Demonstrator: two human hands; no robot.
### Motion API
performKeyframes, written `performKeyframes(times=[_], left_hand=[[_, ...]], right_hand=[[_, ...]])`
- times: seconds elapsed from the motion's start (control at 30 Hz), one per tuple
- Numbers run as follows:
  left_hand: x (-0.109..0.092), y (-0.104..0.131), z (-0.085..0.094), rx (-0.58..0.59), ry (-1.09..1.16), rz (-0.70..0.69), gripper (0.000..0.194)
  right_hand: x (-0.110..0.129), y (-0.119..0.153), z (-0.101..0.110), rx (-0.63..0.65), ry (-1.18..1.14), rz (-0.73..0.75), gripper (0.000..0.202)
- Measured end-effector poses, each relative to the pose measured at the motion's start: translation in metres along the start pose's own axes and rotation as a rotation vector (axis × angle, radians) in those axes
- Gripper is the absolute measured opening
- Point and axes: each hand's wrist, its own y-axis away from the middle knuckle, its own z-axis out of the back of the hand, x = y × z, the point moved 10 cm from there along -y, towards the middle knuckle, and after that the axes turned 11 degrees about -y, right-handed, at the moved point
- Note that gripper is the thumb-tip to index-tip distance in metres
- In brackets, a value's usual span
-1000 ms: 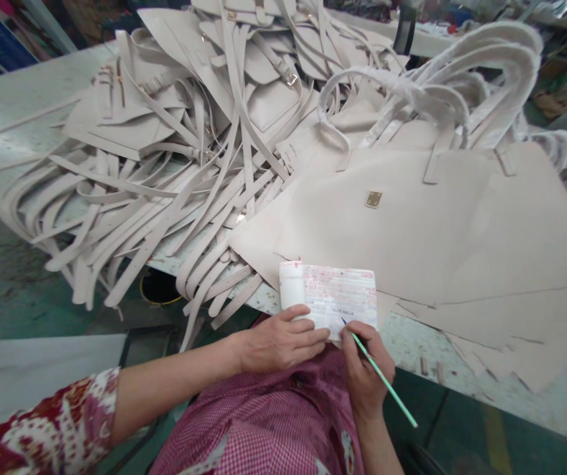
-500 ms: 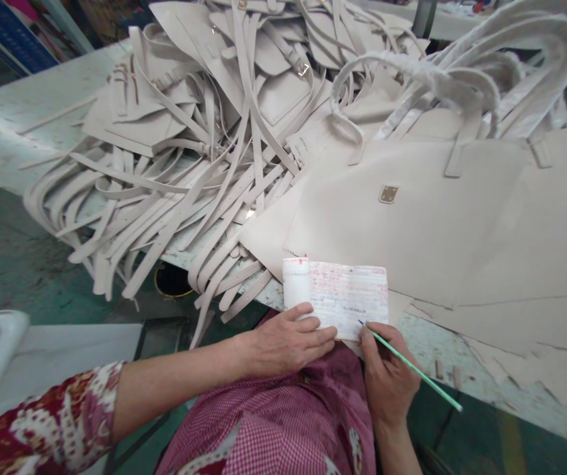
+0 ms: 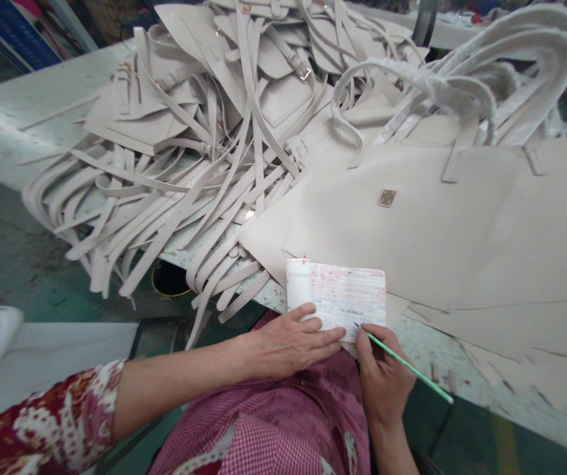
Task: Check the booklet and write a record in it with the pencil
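- The right hand (image 3: 385,379) is closed in a writing grip, thumb and forefinger pinching a slim pale-green pen (image 3: 404,364) close to its blue tip.
- The pen's long axis runs from the tip, at upper left of the hand, down and away to the right past the knuckles; the tip rests on the near edge of a small white notepad with red-ruled lines and a rolled-back left margin (image 3: 345,295).
- The notepad lies just beyond the right hand, ahead and slightly to its left, at the near edge of the pale speckled worktable (image 3: 0,125), its long side parallel to that edge.
- The left hand (image 3: 283,343) lies flat with its fingers stretched out and close together, the fingertips pressing the notepad's near-left corner; it holds nothing.
- Both hands touch the pad, the left one on the paper itself, the right one through the pen tip only, and the two hands are just beside each other.
- Beyond the pad lies a flat beige leather bag panel with a small brass plate (image 3: 426,224), the pad partly resting on it.
- Further out, to the left, a heap of beige leather straps (image 3: 164,198) spills over the table edge.
- A pink checked apron (image 3: 273,429) covers the person's lap below the hands.
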Motion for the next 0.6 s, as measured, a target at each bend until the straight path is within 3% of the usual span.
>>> performKeyframes(times=[0.17,0.27,0.6], left_hand=[[-0.002,-0.006,-0.002,0.032,0.014,-0.01,0.036],[-0.001,-0.005,-0.005,0.031,0.016,-0.007,0.033],[0.01,0.03,0.01,-0.071,0.019,0.054,0.026]], right_hand=[[0.012,-0.002,-0.004,0.058,0.019,0.047,0.005],[0.005,-0.002,-0.011,0.092,0.018,0.037,0.005],[-0.013,0.009,-0.004,0.02,-0.053,-0.032,0.011]])
